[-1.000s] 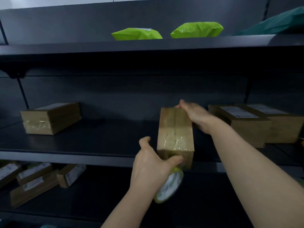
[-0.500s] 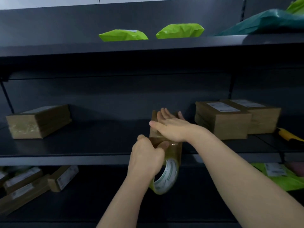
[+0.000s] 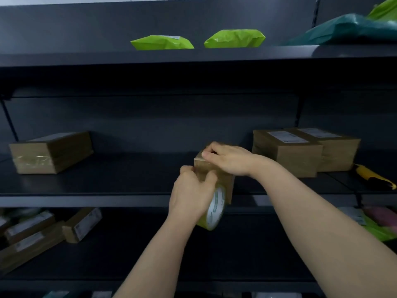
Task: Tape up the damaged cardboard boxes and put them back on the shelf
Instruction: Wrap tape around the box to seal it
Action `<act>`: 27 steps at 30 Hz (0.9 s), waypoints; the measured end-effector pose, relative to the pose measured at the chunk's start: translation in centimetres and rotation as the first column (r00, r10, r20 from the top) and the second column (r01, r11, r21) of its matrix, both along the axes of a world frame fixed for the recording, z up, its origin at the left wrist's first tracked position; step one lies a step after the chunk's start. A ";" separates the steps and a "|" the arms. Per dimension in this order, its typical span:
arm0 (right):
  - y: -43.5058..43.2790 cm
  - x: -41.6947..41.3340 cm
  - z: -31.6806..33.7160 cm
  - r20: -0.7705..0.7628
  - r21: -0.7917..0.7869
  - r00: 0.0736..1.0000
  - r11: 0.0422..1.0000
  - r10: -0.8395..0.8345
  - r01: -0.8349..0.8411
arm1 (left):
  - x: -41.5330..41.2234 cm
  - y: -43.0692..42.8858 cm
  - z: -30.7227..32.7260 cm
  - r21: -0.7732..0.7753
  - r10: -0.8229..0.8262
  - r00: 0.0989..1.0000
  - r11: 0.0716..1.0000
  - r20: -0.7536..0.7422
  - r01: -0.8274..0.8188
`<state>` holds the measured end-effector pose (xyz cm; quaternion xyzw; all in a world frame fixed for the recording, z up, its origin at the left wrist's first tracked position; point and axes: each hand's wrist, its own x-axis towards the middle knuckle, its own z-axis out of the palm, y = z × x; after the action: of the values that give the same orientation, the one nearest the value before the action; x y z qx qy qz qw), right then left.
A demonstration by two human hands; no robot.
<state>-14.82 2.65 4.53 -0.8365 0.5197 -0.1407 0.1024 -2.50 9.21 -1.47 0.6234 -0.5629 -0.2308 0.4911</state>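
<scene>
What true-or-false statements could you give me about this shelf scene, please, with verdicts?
1. The left hand holds the tape roll. True.
2. The right hand holds the box from above. True.
3. The green bags lie beside the box. False: they lie on the top shelf.
4. The yellow tool lies on the bottom shelf. False: it lies on the middle shelf, far right.

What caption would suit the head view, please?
Left hand holds the tape roll while right hand grips cardboard box on shelf.
</scene>
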 end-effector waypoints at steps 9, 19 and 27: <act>0.3 -0.3 -1.5 -0.060 -0.208 0.997 0.976 0.043 -0.055 | -0.6 3.4 -4.5 -0.113 -0.252 0.935 0.967 -0.250 0.231; 0.1 -1.0 -1.4 0.054 -0.165 0.996 0.984 0.074 -0.064 | -0.4 3.1 -8.0 0.143 -0.134 0.954 0.974 -0.268 0.177; -0.2 -1.0 -2.0 0.080 -0.206 0.993 0.976 0.083 -0.065 | -1.2 2.6 -9.4 0.195 -0.103 0.945 0.966 -0.311 0.170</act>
<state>-15.79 2.44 2.51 -0.8542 0.4662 -0.2258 0.0446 -3.74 11.77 -10.83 0.5911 -0.4953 -0.4166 0.4813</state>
